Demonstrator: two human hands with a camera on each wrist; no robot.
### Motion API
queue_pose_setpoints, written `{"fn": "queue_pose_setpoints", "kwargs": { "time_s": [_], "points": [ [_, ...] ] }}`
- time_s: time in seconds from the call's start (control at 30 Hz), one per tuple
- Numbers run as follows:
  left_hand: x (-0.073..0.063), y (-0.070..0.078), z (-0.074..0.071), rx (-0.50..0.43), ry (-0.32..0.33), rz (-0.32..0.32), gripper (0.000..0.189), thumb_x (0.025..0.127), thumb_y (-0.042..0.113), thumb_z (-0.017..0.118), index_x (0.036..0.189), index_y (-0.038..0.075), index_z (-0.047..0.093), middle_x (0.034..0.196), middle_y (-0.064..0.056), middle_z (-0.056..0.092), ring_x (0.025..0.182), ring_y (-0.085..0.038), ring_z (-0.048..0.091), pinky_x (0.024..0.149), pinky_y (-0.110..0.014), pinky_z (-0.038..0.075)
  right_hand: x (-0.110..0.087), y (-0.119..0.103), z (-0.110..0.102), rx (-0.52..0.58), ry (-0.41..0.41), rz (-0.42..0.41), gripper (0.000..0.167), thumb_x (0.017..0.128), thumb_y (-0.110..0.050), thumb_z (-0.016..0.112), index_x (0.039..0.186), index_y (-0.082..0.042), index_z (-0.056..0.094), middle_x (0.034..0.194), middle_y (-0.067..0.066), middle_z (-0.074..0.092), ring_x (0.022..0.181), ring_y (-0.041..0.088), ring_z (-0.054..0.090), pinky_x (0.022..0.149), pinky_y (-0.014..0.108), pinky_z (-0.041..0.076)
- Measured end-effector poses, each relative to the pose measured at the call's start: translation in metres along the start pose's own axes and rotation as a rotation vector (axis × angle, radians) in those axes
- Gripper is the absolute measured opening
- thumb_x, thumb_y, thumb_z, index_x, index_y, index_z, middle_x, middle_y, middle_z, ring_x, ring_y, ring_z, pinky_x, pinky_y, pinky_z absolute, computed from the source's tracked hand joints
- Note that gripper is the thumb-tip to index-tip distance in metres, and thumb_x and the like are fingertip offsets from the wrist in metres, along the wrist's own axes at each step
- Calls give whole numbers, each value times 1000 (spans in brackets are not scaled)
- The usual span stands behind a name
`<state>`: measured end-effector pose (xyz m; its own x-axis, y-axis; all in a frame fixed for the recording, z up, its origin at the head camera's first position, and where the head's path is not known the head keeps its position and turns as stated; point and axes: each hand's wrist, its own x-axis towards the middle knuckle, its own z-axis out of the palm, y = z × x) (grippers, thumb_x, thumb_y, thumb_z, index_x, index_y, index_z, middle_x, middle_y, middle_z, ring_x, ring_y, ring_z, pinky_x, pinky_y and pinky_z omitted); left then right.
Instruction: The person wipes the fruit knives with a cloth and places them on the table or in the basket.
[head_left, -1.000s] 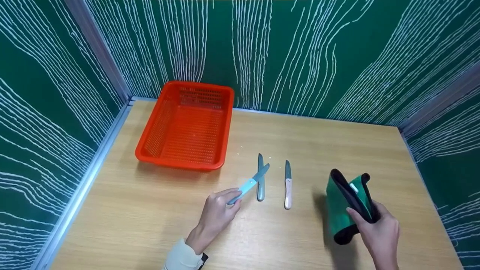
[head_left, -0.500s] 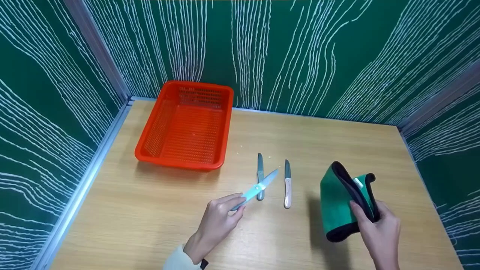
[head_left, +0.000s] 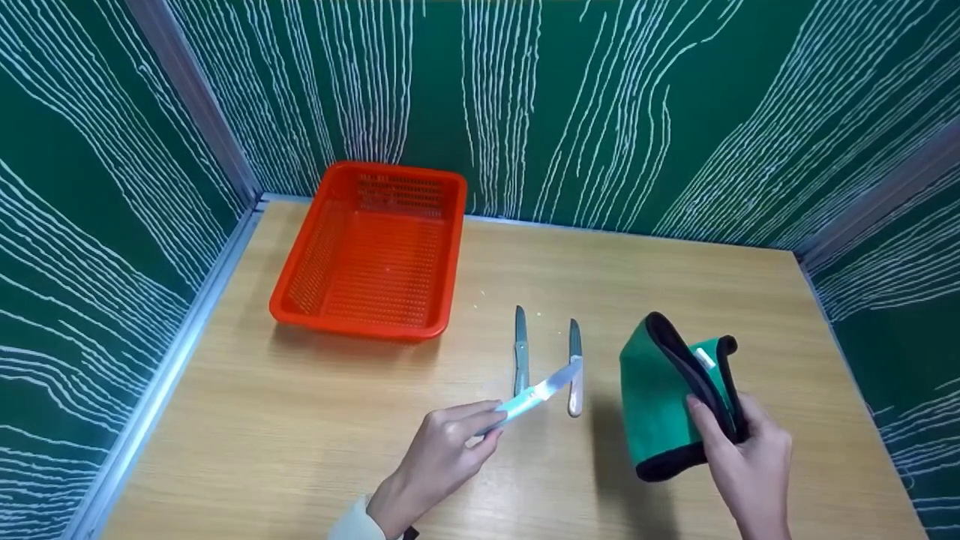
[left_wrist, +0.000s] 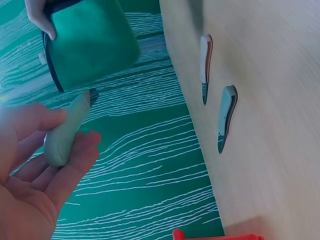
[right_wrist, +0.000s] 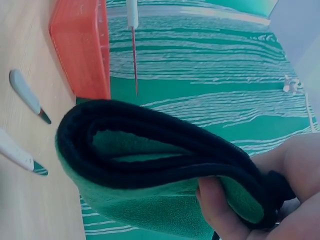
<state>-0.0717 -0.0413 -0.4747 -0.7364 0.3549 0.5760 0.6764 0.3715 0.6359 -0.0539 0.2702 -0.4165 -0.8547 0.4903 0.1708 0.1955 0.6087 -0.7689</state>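
My left hand [head_left: 446, 454] pinches a knife by its light blue handle [head_left: 521, 405]. The blade points right, over the handle of a pink-white knife [head_left: 576, 394] lying on the table. A grey-green knife [head_left: 521, 349] lies to its left, partly behind the held one. In the left wrist view, thumb and fingers grip the held handle [left_wrist: 65, 132]. My right hand [head_left: 750, 461] grips a folded green cloth [head_left: 656, 405] with black edging and a small white tag, above the table. The right wrist view shows its layered black edge [right_wrist: 125, 112] bulging into a loop, the thumb and fingers pinching one end.
A red perforated basket [head_left: 375, 330] stands at the back left of the wooden table [head_left: 360, 420]. Green walls [head_left: 442, 90] with white wavy lines enclose the back and sides. Small white crumbs lie near the knife tips.
The held knife has moved right and slightly down, its blade swinging from over the grey-green knife to over the pink-white one. The cloth has shifted left towards it and turned to show more of its side.
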Motion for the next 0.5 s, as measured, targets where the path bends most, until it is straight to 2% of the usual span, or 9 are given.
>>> {"fn": "queue_pose_setpoints", "kwargs": {
  "time_s": [0.2, 0.27, 0.43, 0.5],
  "points": [
    [0, 2, 0, -40, -12, 34, 19, 77, -7, 72, 95, -1, 73, 98, -13, 70, 88, -18, 69, 74, -11, 51, -7, -11, 2, 26, -5, -26, 24, 83, -22, 73, 94, -1, 68, 89, 12, 65, 68, 8, 56, 57, 10, 46],
    [0, 2, 0, -53, -13, 50, 20, 77, -8, 71, 96, -1, 73, 99, -13, 70, 89, -18, 69, 73, -11, 51, -10, -14, 3, 51, -12, -61, 20, 83, -19, 74, 91, -2, 68, 86, 9, 64, 68, 9, 56, 56, 11, 46],
    [0, 3, 1, -69, -2, 105, 21, 76, -8, 71, 97, -2, 73, 102, -14, 70, 91, -19, 68, 75, -13, 52, -16, -19, 7, 128, -17, -224, 6, 81, -9, 75, 81, -8, 69, 81, 2, 62, 68, 12, 55, 54, 15, 43],
    [0, 3, 1, -72, -1, 113, 21, 76, -8, 71, 96, -1, 73, 101, -14, 70, 91, -19, 68, 75, -14, 52, -18, -21, 9, 156, -20, -301, 8, 79, -5, 75, 81, -9, 69, 81, 1, 62, 68, 12, 54, 55, 15, 42]
  ]
}}
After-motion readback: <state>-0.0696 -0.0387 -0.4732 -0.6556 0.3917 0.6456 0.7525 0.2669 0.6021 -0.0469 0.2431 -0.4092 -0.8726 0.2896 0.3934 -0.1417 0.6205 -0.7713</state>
